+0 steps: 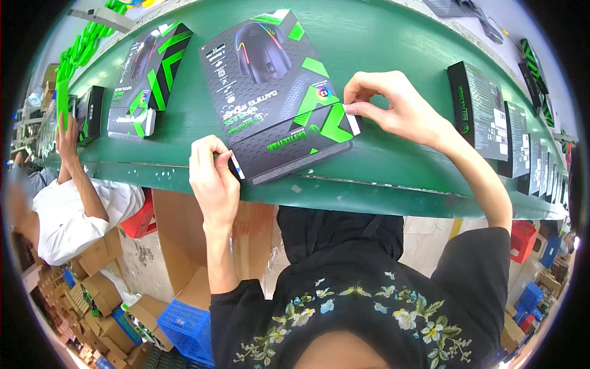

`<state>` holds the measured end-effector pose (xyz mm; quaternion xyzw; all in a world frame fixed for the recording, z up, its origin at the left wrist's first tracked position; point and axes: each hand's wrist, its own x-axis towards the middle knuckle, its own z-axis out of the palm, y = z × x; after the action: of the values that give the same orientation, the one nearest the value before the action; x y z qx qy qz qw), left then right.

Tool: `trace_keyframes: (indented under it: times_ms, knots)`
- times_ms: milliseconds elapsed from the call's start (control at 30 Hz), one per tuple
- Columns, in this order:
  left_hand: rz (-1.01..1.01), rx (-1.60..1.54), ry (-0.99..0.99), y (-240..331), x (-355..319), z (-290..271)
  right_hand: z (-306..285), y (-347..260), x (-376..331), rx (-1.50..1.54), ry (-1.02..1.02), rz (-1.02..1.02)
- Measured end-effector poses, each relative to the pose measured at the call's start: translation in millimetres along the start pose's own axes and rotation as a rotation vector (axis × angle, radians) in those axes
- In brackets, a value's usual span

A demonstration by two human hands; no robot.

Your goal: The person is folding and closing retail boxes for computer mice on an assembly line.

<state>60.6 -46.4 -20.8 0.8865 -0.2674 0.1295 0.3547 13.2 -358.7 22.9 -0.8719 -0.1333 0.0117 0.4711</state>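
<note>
Black-and-green cardboard mouse box [276, 92], flat on the green conveyor belt [381, 43]; probably light, stiff, smooth-faced. Left hand [212, 175] fingers pinch the near-left corner's white seal tab [236, 166]; right hand [390, 104] fingers pinch the right corner's tab [353, 121]. Best gripped at the edges.

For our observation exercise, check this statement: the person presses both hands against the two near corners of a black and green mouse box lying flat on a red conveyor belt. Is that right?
Not quite: the belt is green, not red, as the head view shows. The rest holds: the left hand and right hand each press a near corner of the black and green mouse box lying flat on it.
</note>
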Motion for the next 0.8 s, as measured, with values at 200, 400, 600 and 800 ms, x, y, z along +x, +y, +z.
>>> trace_keyframes:
  times_ms: [200,400,600,800]
  knots:
    - [0.095,0.057,0.094,-2,-6,-7,2,-5,5,0.001,0.011,-0.031]
    - [-0.117,-0.372,0.078,-9,-41,-19,-2,1,9,-0.040,-0.017,-0.085]
    - [-0.540,-0.294,0.360,-47,-102,-69,-8,-2,6,-0.204,-0.016,-0.179]
    - [-1.049,0.592,0.142,-131,-211,-107,-6,3,4,-0.292,-0.014,-0.188]
